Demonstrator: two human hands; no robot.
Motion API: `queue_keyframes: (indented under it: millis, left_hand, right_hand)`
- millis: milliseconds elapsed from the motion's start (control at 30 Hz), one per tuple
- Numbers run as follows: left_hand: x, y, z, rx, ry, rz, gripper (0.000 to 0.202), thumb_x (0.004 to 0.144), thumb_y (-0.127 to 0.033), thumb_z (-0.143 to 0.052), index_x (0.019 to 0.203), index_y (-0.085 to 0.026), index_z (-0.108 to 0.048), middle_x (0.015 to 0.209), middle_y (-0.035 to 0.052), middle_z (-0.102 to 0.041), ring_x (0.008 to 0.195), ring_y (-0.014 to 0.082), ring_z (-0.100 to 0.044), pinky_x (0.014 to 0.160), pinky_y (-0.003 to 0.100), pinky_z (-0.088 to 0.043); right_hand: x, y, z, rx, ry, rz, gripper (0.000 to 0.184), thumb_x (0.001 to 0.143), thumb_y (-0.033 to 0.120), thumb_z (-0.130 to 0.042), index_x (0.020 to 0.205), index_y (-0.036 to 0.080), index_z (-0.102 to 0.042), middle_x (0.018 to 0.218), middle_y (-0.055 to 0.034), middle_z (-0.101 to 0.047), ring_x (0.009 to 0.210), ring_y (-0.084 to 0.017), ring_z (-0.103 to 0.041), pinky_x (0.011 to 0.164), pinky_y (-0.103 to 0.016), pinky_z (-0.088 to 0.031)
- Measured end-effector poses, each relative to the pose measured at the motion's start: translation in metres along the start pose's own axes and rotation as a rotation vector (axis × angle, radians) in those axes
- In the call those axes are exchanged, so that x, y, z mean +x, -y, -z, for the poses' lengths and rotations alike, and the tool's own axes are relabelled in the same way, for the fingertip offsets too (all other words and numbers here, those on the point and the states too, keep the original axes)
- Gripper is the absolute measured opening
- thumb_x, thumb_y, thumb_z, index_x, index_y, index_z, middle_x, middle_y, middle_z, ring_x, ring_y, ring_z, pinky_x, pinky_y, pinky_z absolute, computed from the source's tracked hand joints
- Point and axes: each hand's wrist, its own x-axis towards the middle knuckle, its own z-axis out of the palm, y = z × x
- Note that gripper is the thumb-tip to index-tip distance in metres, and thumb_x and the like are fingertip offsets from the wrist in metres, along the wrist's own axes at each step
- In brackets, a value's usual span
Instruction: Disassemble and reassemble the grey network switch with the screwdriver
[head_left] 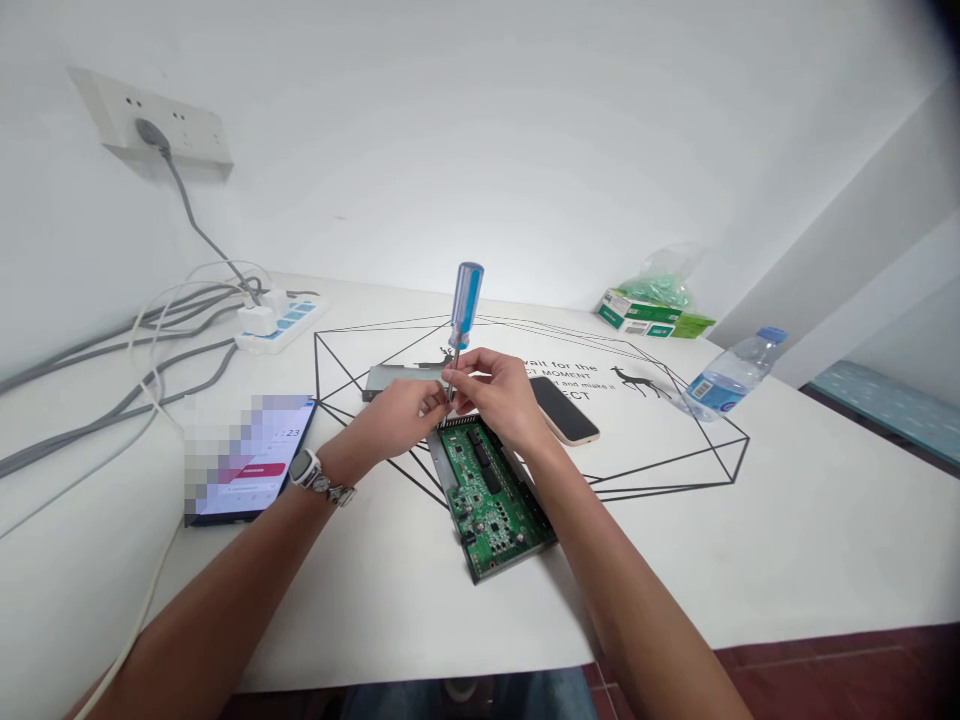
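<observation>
A screwdriver (466,300) with a clear blue-striped handle stands nearly upright over the far end of a green circuit board (491,500). My right hand (499,392) is closed, with thumb and fingers pinching the screwdriver's metal shaft below the handle. My left hand (405,415) has its fingertips pinched together beside the lower shaft, at the board's far left corner; what they hold is hidden. The board lies in a shallow dark metal case (444,462), tilted slightly on the table. Behind my left hand rests a grey metal piece (382,378), partly covered.
A phone (566,408) lies right of my right hand. Left of my watch is a lit-screen device (259,460), partly blurred. A power strip (281,322) with cables sits at the back left. A water bottle (731,375) and green-white box (637,312) stand on the white table (825,540).
</observation>
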Motion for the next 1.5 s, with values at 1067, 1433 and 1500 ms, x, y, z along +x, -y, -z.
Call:
queue_keyframes:
  millis: [1067, 1433, 1500]
  left_hand:
    - [-0.0009, -0.0002, 0.0003, 0.019, -0.002, 0.003, 0.019, 0.091, -0.029, -0.050, 0.080, -0.020, -0.063, 0.077, 0.0010, -0.071, 0.073, 0.0187, -0.064, 0.064, 0.029, -0.042]
    - [-0.0003, 0.0003, 0.0006, 0.012, 0.003, 0.025, 0.028, 0.093, -0.041, -0.050, 0.081, -0.020, -0.065, 0.078, 0.0021, -0.071, 0.073, 0.0192, -0.065, 0.063, 0.029, -0.042]
    - [-0.0003, 0.0007, 0.0006, 0.021, -0.002, 0.021, 0.025, 0.093, -0.037, -0.050, 0.081, -0.020, -0.064, 0.078, 0.0014, -0.071, 0.074, 0.0190, -0.065, 0.063, 0.029, -0.042]
  right_hand:
    - [-0.0007, 0.0006, -0.0007, 0.002, 0.069, 0.021, 0.018, 0.084, 0.033, -0.066, 0.090, 0.016, -0.067, 0.077, -0.0016, -0.068, 0.052, -0.010, -0.059, 0.053, -0.026, -0.053]
    - [-0.0003, -0.0025, 0.0001, -0.051, 0.018, 0.060, 0.012, 0.082, 0.029, -0.068, 0.084, 0.017, -0.064, 0.072, 0.0002, -0.064, 0.054, -0.013, -0.062, 0.051, -0.027, -0.052]
    - [-0.0006, -0.0005, -0.0001, -0.037, 0.062, 0.050, 0.015, 0.085, 0.029, -0.062, 0.091, 0.016, -0.067, 0.082, -0.0032, -0.069, 0.055, -0.011, -0.061, 0.053, -0.027, -0.052]
